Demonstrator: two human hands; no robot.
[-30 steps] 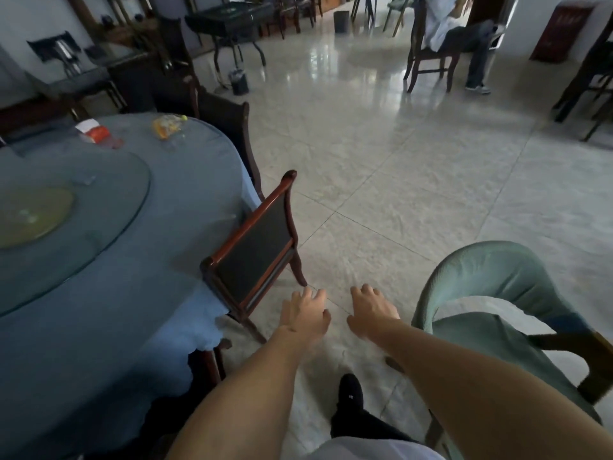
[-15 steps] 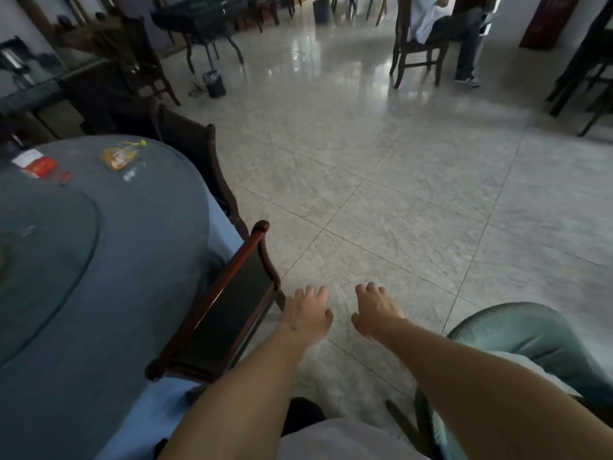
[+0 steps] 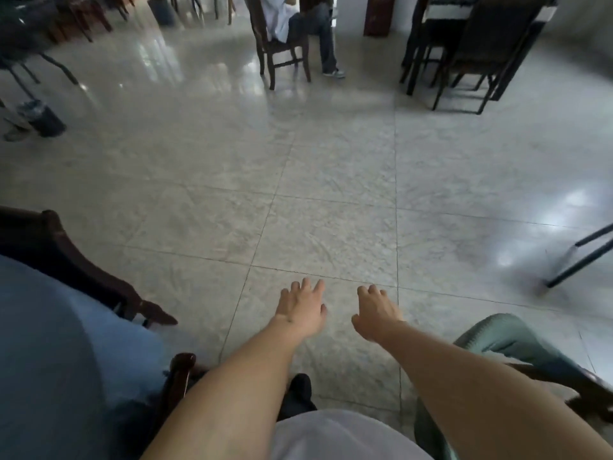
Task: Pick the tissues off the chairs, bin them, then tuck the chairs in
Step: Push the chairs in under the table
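My left hand [image 3: 300,308] and my right hand [image 3: 374,312] reach forward over the tiled floor, fingers apart, holding nothing. A dark wooden chair [image 3: 66,257] stands at the left, pushed against the round table with the blue cloth [image 3: 49,343]. A second chair with a green fabric cover [image 3: 507,340] sits at the lower right, beside my right forearm. No tissue shows in this view. A small dark bin [image 3: 44,119] stands on the floor at the far left.
A person sits on a wooden chair [image 3: 282,51] at the top centre. Dark chairs around another table [image 3: 471,54] stand at the top right. Metal legs [image 3: 580,257] cross the right edge. Another bin [image 3: 162,9] is at the far back.
The view has swung to the right: the blue table and wooden chair have slid to the left edge and the green chair has dropped to the lower right. Both hands stay spread and free.
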